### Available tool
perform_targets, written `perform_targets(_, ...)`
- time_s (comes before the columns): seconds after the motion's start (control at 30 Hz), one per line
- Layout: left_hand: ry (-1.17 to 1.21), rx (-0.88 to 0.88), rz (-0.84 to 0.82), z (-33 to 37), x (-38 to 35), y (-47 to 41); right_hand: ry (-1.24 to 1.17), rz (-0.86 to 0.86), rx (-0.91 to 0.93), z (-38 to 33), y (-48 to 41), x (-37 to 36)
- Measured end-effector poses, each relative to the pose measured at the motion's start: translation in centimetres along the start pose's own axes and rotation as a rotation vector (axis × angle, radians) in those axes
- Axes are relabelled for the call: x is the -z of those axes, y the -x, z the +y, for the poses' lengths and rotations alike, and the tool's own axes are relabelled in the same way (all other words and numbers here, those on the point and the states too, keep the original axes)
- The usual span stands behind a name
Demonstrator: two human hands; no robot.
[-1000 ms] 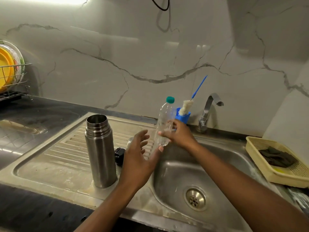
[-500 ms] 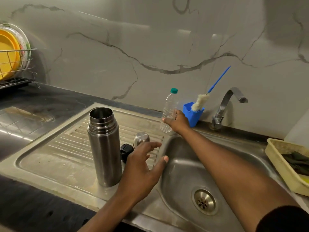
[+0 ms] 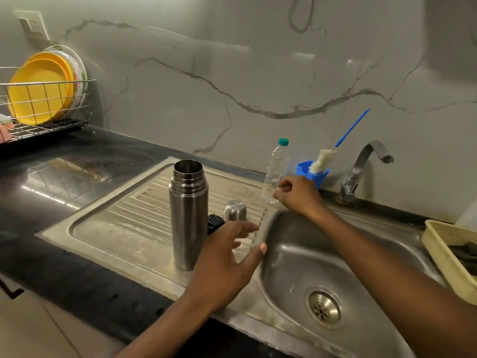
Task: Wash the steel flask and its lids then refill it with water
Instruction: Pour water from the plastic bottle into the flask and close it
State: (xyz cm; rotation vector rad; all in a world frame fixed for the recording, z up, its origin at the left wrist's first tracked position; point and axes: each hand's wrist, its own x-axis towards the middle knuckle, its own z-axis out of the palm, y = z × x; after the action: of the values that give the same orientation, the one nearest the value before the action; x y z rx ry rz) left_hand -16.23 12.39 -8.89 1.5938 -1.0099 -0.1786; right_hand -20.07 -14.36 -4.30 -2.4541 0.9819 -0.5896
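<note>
The open steel flask (image 3: 189, 215) stands upright on the drainboard (image 3: 124, 223). To its right lie a black inner lid (image 3: 213, 223) and a steel cup lid (image 3: 234, 210), mouth down. My left hand (image 3: 227, 264) hovers just in front of the lids with its fingers spread, holding nothing and partly covering the black lid. A clear plastic water bottle (image 3: 276, 169) with a green cap stands at the back edge of the drainboard. My right hand (image 3: 299, 195) has its fingertips curled round the bottle's lower part.
The sink basin (image 3: 291, 257) with its drain (image 3: 324, 307) lies under my right arm; the tap (image 3: 361, 166) is behind it. A blue holder (image 3: 313, 175) keeps a bottle brush. A beige basket (image 3: 444, 251) sits right; a dish rack (image 3: 44, 99) with yellow plates stands far left.
My right hand carried the water bottle back and stood it on the drainboard's rear edge. My left hand dropped lower, towards the lids.
</note>
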Motion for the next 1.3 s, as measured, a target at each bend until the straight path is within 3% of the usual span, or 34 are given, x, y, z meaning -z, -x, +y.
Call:
perform_targets(0.13, 0.035, 0.01, 0.036, 0.8, 1.7, 1.9, 0.038, -0.313, 0.514, -5.7, 4.5, 0.6)
perform_targets(0.27, 0.016, 0.011, 0.088, 1.7, 4.0, 2.9, 0.323, -0.463, 0.741, -9.4, 5.4, -1.8)
perform_targets(0.5, -0.066, -0.083, 0.156, 2.8, 8.0, 3.4, 0.54, -0.507, 0.776, -10.9, 5.4, -5.3)
perform_targets(0.77, -0.153, -0.188, 0.416, 2.5, 10.7, 1.5, 0.233, -0.401, 0.634, -10.3, 5.2, 0.4)
perform_targets(0.97, -0.068, 0.039, 0.227, 1.3, 11.0, -2.0, 0.019, -0.357, 0.605, -12.6, 6.9, 8.6)
perform_targets(1.13, -0.087, -0.013, 0.197, 1.1, 10.2, -3.1, -0.124, -0.377, 0.63, -14.7, 7.4, 12.4)
perform_targets(1.3, -0.08, -0.057, 0.181, 1.4, 9.6, -3.5, -0.096, -0.385, 0.681, -17.0, 7.2, 13.1)
